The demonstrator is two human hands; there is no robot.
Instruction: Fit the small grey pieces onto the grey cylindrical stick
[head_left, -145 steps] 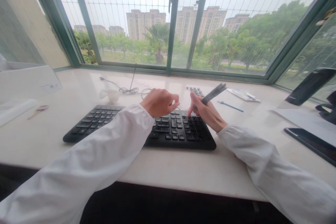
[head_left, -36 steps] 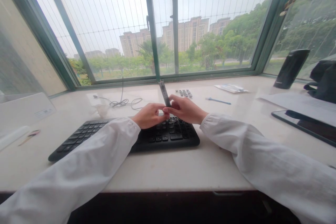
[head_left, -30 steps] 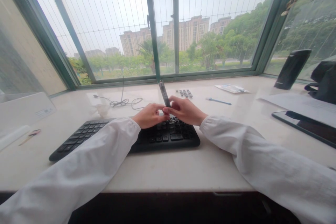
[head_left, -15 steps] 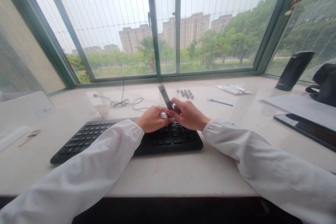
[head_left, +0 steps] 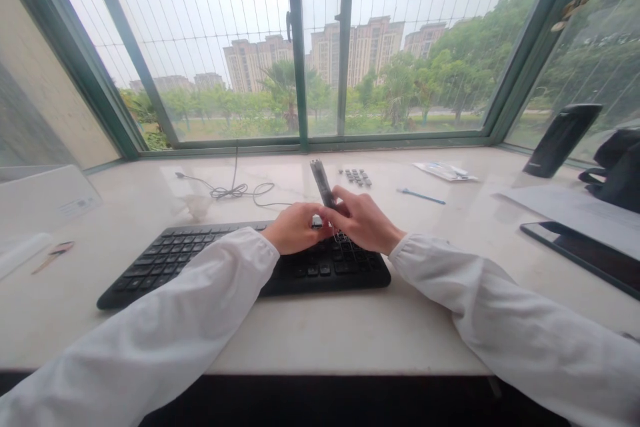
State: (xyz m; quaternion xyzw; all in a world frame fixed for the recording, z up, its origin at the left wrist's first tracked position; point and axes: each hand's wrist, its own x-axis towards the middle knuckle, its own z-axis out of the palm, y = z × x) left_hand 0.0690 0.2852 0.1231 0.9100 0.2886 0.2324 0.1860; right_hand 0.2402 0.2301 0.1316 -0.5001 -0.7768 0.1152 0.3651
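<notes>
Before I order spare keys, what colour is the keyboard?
The keyboard is black, as the head view shows.

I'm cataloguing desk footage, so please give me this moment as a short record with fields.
Right hand: holding a slim dark-grey stick-shaped object, tilted
Left hand: close to the right hand, its grip hidden
Under the hands: long black plastic keyboard
Beyond the keyboard: small dark square keycaps in rows
Right side: thin blue stick, flat black phone, white paper sheet
Surface: glossy pale tabletop
</notes>
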